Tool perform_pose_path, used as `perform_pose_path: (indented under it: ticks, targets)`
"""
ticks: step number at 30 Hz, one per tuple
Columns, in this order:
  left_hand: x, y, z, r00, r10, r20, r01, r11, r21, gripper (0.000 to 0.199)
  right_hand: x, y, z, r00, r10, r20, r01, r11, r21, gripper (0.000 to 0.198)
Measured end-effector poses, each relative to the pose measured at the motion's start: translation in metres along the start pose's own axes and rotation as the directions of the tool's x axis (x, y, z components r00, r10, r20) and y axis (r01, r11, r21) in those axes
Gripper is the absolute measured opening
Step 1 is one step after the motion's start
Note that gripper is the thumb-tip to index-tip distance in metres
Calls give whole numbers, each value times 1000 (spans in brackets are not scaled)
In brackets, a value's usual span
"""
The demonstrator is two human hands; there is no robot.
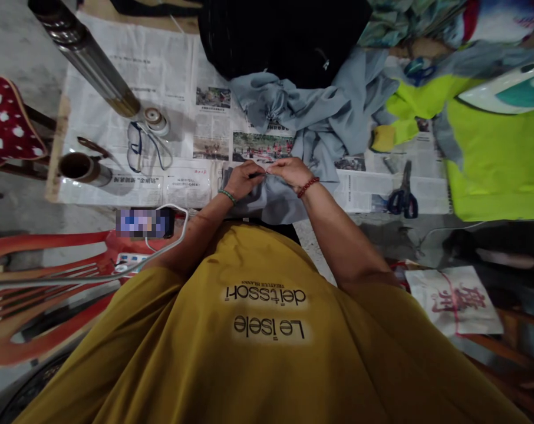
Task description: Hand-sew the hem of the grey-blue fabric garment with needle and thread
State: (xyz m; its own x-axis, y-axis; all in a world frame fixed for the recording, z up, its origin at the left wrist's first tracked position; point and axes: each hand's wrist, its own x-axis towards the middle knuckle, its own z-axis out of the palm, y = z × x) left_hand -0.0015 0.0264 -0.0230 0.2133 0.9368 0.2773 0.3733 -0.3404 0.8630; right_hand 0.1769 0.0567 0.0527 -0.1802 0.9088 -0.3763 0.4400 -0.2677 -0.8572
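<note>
A grey-blue cloth [320,112] lies bunched on a newspaper-covered table [129,70], and one end hangs over the near edge toward me. My left hand [244,178] pinches that near end from the left, with a green band on the wrist. My right hand [291,171] pinches the same fold from the right, with a red bead bracelet on the wrist. The fingertips of both hands meet at the top of the fold. What sits between the fingertips is too small to make out.
Scissors [403,194] lie at the right near the edge, by neon yellow fabric [492,153] and a green-and-white iron [514,88]. Glasses [147,147], a thread spool [156,121] and metal tubes [85,53] sit at the left. A red plastic chair [37,282] holds a phone [145,222].
</note>
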Motion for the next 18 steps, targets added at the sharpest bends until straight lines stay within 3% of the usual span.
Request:
perform_pose_path:
  ticks: [9,14,18]
  targets:
    - [0,-2,-1,1000,5,16,-6,1000,22,5,15,2,13,978,126,-169,-85,969,232,27]
    - [0,-5,0,1000,19,25,-20,999,25,7,19,12,9,999,-18,-34,26,964,265,24]
    - [0,-5,1,999,28,32,-29,1000,10,6,17,19,3,996,-39,79,20,973,231,24]
